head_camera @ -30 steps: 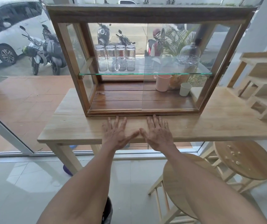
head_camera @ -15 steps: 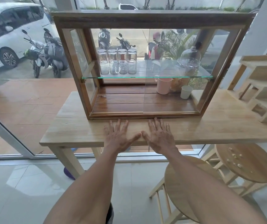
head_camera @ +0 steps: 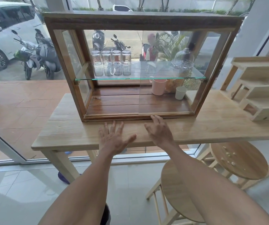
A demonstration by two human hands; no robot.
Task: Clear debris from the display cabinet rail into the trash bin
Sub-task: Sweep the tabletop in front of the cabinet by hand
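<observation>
So both hands are out on the wooden table (head_camera: 65, 127), right in front of the display cabinet (head_camera: 140, 21). Left hand (head_camera: 114, 138) lies flat with fingers spread wide, holding nothing, just short of the cabinet's bottom rail (head_camera: 114, 116). Right hand (head_camera: 159, 130) is also open and empty, its fingertips (head_camera: 154, 117) reaching up to touch the rail near the middle. Can't make out any debris on the rail from here. A dark bin (head_camera: 106, 215) peeks out by the left forearm at the bottom edge.
</observation>
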